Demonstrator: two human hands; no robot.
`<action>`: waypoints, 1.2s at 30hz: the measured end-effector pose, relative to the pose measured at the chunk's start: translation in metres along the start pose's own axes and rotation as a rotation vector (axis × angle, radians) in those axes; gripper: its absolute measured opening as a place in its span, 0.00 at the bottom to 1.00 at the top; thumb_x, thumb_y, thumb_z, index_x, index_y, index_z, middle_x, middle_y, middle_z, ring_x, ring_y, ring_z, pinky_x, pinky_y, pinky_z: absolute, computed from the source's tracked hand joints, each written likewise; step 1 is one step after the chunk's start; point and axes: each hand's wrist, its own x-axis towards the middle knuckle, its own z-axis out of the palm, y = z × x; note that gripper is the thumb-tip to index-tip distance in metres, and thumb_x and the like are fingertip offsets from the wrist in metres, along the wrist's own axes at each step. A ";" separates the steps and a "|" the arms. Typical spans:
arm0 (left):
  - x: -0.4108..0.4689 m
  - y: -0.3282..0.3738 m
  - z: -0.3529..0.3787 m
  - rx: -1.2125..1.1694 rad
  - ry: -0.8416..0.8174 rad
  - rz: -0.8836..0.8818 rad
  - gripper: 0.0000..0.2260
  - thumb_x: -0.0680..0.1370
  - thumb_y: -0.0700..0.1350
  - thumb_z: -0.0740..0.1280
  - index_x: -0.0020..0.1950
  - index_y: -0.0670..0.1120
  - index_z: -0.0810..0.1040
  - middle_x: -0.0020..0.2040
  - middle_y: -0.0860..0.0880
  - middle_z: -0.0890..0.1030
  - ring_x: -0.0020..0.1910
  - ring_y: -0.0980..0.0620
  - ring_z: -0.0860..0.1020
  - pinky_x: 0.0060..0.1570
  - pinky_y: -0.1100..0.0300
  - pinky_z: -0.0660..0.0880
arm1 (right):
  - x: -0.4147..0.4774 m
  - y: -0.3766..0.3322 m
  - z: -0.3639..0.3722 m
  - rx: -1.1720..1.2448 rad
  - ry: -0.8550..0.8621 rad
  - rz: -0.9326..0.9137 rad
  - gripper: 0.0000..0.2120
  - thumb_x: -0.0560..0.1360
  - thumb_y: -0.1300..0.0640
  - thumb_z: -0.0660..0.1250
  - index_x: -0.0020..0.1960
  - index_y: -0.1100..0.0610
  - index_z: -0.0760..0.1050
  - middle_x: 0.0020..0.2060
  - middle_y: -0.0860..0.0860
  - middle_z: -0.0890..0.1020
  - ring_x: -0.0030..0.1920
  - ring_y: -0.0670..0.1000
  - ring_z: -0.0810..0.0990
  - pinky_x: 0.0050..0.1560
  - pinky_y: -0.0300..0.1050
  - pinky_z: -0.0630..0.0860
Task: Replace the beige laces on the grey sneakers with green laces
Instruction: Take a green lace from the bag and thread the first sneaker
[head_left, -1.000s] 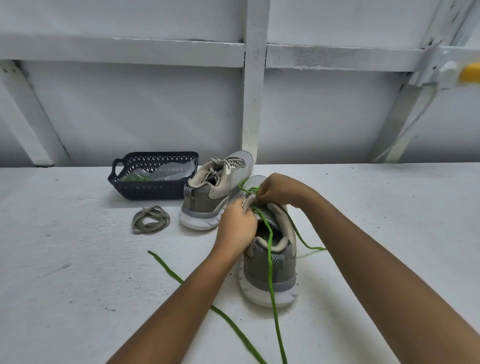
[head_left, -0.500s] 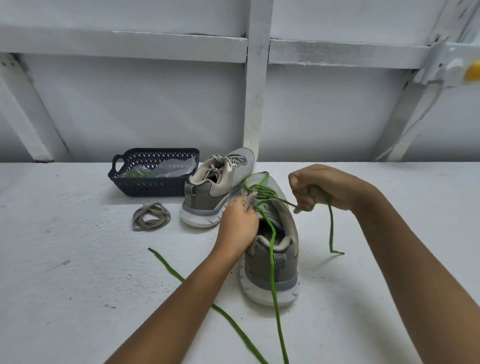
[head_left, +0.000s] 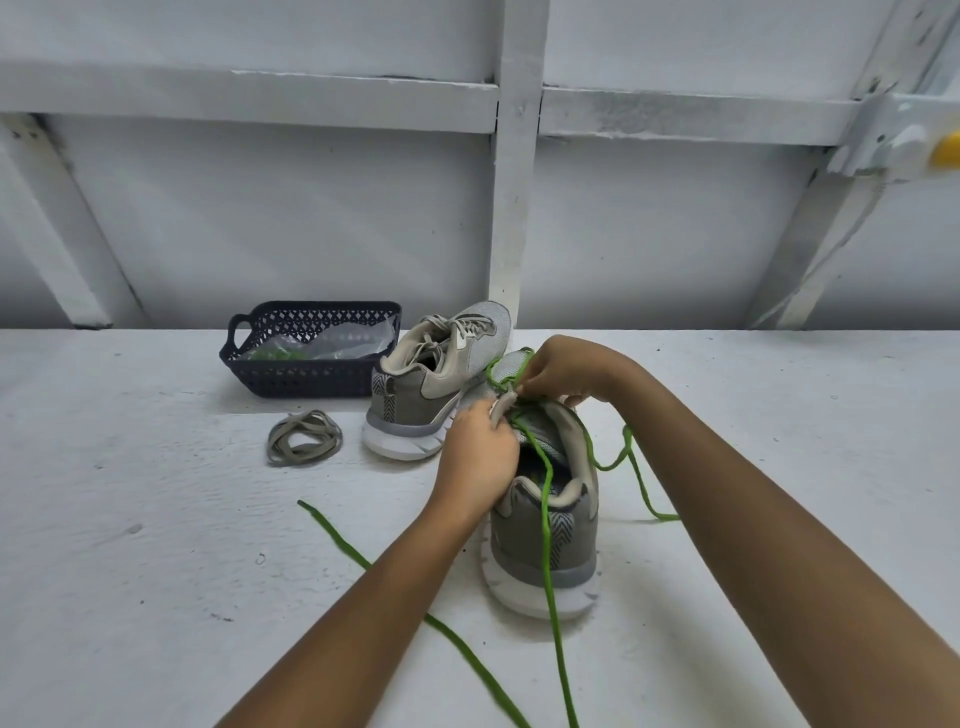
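Fingers of my right hand are pinched on the green lace at the eyelets of the near grey sneaker, while my left hand is clenched on that shoe's beige tongue edge, covering its left eyelet row so I cannot tell how far the lacing reaches there. From the hands, one green tail runs over the heel toward 6 o'clock, another lies on the white table toward 7 o'clock, and a loop droops at 3 o'clock. Toward 10 o'clock stand the second sneaker with beige laces in, the removed beige lace coiled, and a dark basket holding a clear bag.
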 end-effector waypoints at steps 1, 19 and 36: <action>0.000 0.001 0.000 -0.003 0.000 0.005 0.12 0.79 0.37 0.55 0.58 0.40 0.75 0.51 0.42 0.76 0.47 0.45 0.74 0.40 0.59 0.64 | 0.001 0.001 0.001 -0.031 -0.011 0.005 0.12 0.73 0.58 0.68 0.50 0.66 0.81 0.36 0.57 0.76 0.37 0.52 0.75 0.36 0.42 0.77; -0.003 0.002 0.001 -0.037 0.020 0.006 0.15 0.80 0.37 0.56 0.65 0.42 0.74 0.58 0.42 0.77 0.53 0.46 0.75 0.42 0.62 0.65 | -0.070 0.020 -0.024 0.467 -0.071 -0.252 0.10 0.69 0.56 0.60 0.29 0.53 0.72 0.33 0.51 0.80 0.40 0.49 0.74 0.43 0.44 0.67; -0.001 -0.001 0.002 -0.063 0.006 -0.001 0.14 0.79 0.37 0.55 0.61 0.43 0.75 0.55 0.41 0.77 0.53 0.41 0.76 0.46 0.56 0.70 | -0.023 -0.011 0.003 -0.090 0.030 -0.079 0.06 0.72 0.55 0.71 0.39 0.57 0.78 0.28 0.49 0.74 0.30 0.46 0.69 0.29 0.36 0.66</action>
